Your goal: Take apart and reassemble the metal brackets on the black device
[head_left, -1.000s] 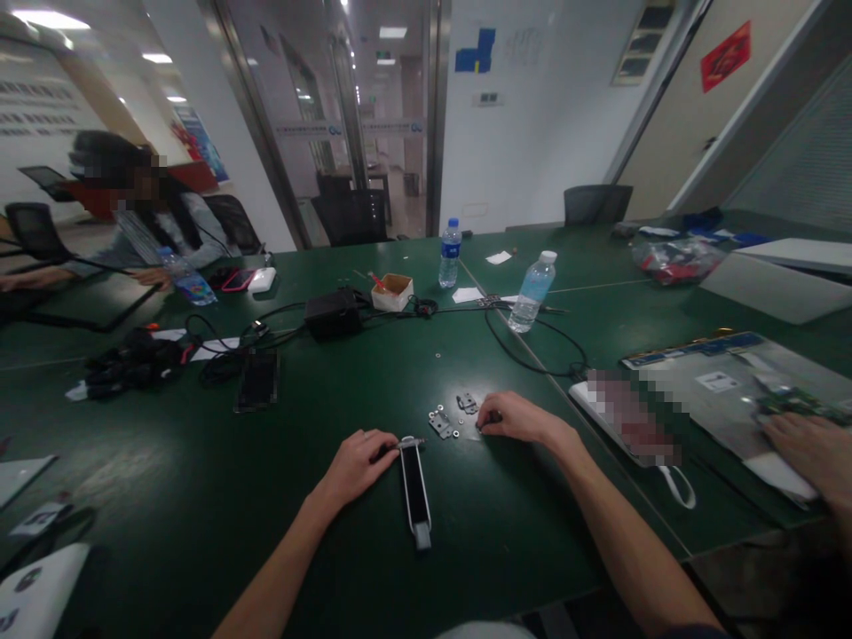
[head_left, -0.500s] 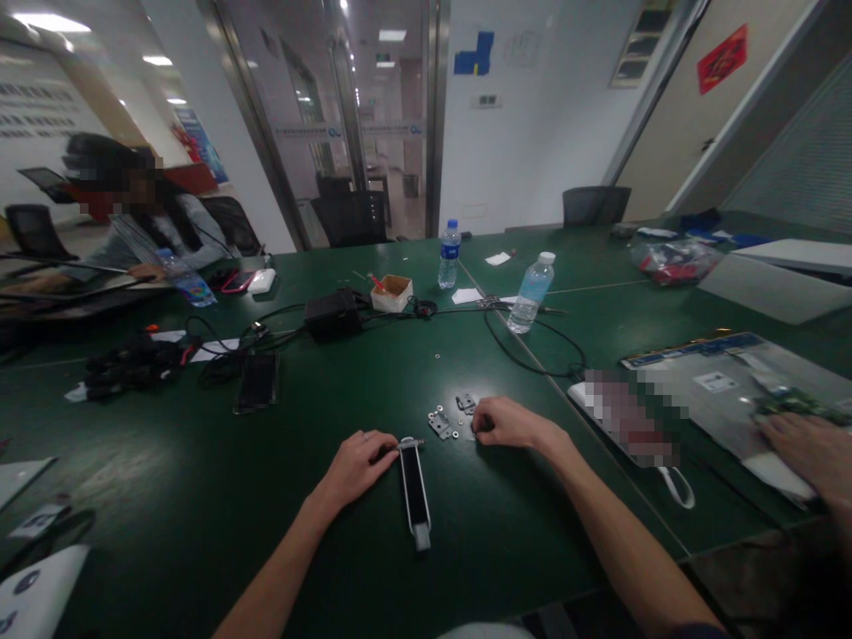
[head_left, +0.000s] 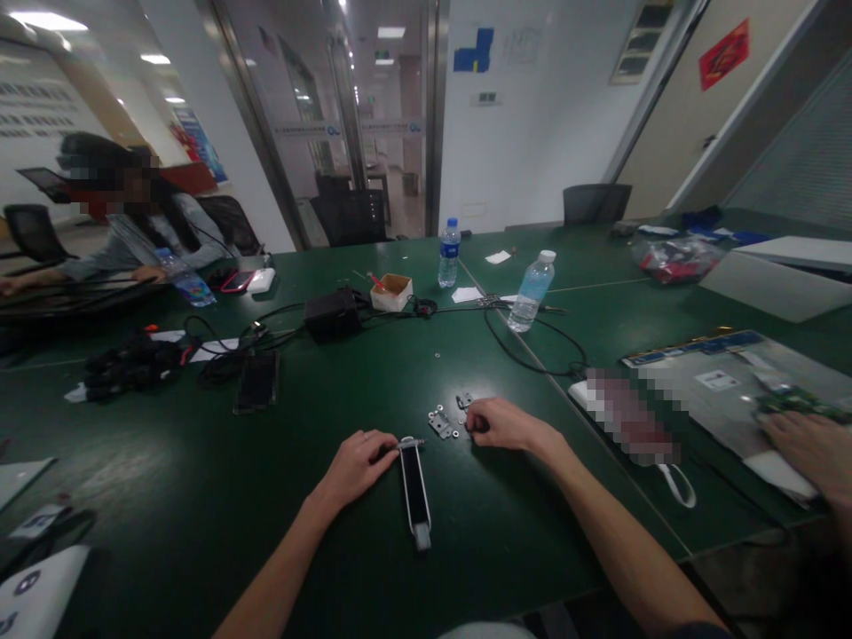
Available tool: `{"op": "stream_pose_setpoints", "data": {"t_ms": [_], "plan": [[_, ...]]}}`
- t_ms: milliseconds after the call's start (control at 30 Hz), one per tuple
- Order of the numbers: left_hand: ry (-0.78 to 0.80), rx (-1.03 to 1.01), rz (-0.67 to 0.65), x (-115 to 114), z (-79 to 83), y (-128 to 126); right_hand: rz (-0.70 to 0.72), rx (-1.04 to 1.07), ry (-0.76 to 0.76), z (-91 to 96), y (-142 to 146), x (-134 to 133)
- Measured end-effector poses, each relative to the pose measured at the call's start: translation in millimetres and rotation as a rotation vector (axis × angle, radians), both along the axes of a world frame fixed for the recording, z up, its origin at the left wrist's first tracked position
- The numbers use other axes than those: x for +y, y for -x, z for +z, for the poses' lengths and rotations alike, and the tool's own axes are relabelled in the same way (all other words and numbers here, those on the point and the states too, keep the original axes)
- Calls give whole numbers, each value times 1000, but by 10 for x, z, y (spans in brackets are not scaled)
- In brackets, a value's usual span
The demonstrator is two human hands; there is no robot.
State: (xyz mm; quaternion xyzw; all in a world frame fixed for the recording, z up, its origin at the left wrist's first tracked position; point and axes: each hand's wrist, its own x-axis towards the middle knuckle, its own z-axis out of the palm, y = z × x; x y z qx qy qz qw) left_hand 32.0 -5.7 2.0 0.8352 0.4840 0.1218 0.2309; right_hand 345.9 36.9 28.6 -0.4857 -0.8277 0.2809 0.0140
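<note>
My left hand (head_left: 361, 463) is closed, thumb and forefinger pinching the end of a short metal crosspiece (head_left: 411, 442) at the top of a long narrow part. That narrow part (head_left: 416, 488) has a black middle, a pale frame and a grey block at its near end, and it lies on the table. My right hand (head_left: 502, 422) rests at the table with its fingers pinched together; what they hold, if anything, is hidden. Just left of it lie a small metal bracket (head_left: 440, 424), a second bracket (head_left: 463, 401) partly behind the fingers, and several small rings (head_left: 455, 434).
On the green table (head_left: 333, 568), a clear bottle (head_left: 531, 293) and a blue-capped bottle (head_left: 449, 255) stand behind. A small box (head_left: 391, 293), black adapter (head_left: 333, 313), cables and phone (head_left: 256, 382) lie leftward. A co-worker's hand (head_left: 808, 453) touches a panel at right.
My right hand has shifted slightly left, closer to the brackets and rings. My left hand and the narrow part stay put. The person at the far left has moved an arm.
</note>
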Motion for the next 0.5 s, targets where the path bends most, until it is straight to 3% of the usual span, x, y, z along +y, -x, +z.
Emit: {"op": "stream_pose_setpoints", "data": {"t_ms": [500], "plan": [[-15,-13,-10,0,19,-12,-14,-17,17,24,28,-20]]}}
